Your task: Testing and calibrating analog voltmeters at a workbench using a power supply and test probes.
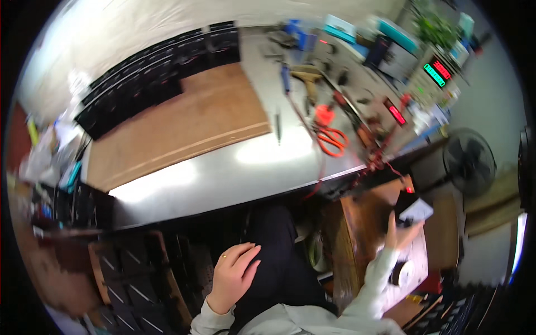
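Left hand: the left hand (234,273) lies flat on the dark lap, holding nothing
Right hand: the right hand (403,230) reaches out to a white card (416,211) over the brown cabinet (357,223); maybe pinching it
Done: the orange scissors (331,138) sit alone on the workbench (223,173)
Hard to see: blurry card, fingers unclear

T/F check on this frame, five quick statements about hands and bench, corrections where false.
1. The left hand rests on the person's dark-trousered thigh. True.
2. The right hand grips the orange scissors. False: the orange scissors lie on the metal bench; that hand reaches toward a white card beside the bench.
3. A brown board lies on the bench. True.
4. The fan stands on the brown board. False: it stands off the bench, at the right.
5. The left hand holds a screwdriver. False: it is empty.
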